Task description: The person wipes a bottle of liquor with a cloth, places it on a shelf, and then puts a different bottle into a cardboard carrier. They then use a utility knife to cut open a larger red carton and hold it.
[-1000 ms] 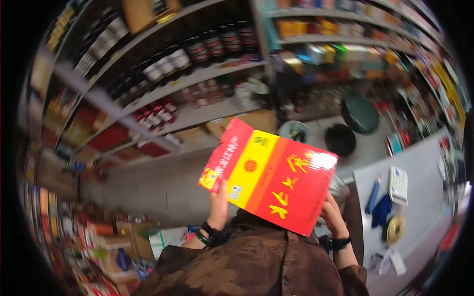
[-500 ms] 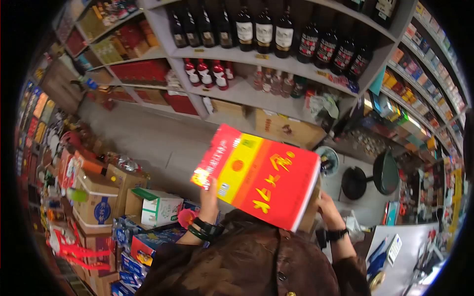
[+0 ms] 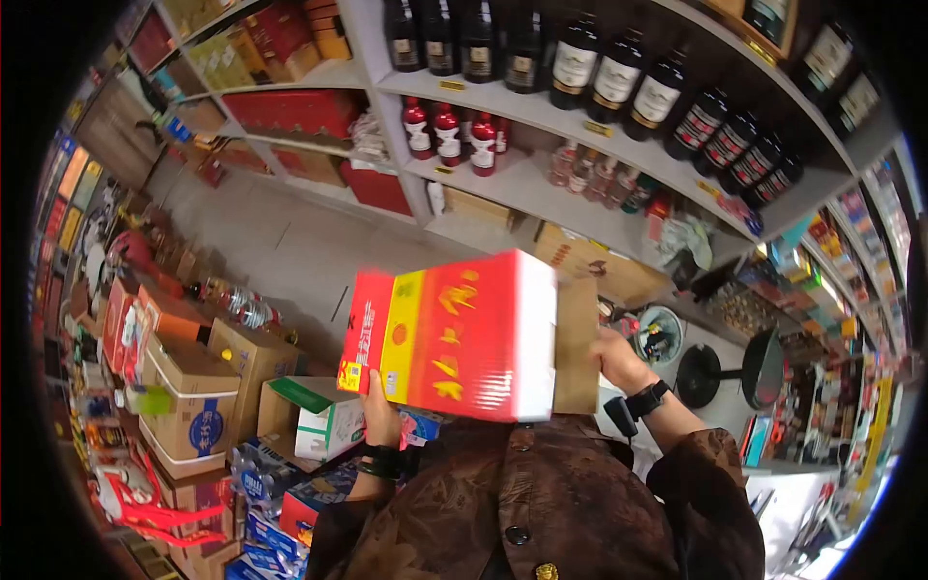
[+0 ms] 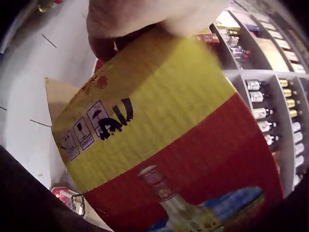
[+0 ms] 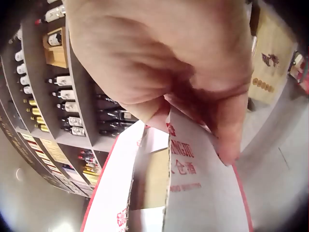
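Observation:
A red-and-yellow cardboard carton with yellow lettering is held in front of the torso. My left hand grips its lower left edge, thumb on the near side. In the left wrist view the hand is at the yellow border of the carton's side, which bears a printed bottle. My right hand holds a brown cardboard flap at the carton's right end. In the right wrist view, the thumb and fingers of the hand pinch a white flap with red print, beside a gap between flaps.
Shelves of wine bottles and red bottles stand ahead. Brown boxes and an opened green-and-white carton are stacked at left. At right are a bucket, a dark round-based stool and a white counter.
The carton has turned, bringing its white right end and brown flap into view. My right hand has moved outward with the flap. The head view has swung, shifting the surroundings.

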`<action>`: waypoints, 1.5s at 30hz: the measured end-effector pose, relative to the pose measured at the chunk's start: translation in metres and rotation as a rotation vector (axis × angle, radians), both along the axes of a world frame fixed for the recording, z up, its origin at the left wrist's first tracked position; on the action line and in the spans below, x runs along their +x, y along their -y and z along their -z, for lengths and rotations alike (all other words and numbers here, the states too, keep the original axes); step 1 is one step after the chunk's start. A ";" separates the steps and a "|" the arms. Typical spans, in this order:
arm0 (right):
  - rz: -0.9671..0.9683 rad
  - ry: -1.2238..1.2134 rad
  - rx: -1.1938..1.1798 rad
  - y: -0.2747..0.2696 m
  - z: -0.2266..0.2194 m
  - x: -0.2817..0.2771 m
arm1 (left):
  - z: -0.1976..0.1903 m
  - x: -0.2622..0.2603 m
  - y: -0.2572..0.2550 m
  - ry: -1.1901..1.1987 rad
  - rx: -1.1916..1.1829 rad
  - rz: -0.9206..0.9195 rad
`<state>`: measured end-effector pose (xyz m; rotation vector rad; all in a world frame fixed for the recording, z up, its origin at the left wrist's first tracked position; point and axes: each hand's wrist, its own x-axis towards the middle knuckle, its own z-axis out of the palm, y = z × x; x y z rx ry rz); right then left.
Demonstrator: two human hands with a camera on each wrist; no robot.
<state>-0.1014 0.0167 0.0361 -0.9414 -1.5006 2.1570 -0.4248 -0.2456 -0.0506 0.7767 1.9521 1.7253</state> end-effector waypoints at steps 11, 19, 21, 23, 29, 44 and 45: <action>-0.055 -0.113 0.257 -0.131 -0.017 -0.191 | 0.006 -0.066 -0.029 0.693 0.543 -0.377; -0.516 -0.013 0.792 -0.141 -0.098 -0.318 | -0.039 -0.094 -0.070 0.489 0.561 -0.802; -0.645 -0.072 0.515 -0.152 -0.070 -0.349 | -0.047 -0.105 -0.075 0.335 0.470 -0.919; -0.587 0.191 0.274 -0.152 -0.080 -0.369 | -0.052 -0.116 -0.077 0.270 0.481 -1.022; -0.684 0.275 -0.219 -0.186 -0.041 -0.463 | -0.049 -0.170 -0.067 0.266 0.327 -1.100; -0.651 -0.038 -0.096 -0.099 -0.007 -0.870 | -0.054 -0.533 0.026 0.084 0.145 -1.277; -0.620 -0.097 -0.216 -0.090 -0.020 -0.883 | -0.048 -0.550 0.030 0.140 0.197 -1.296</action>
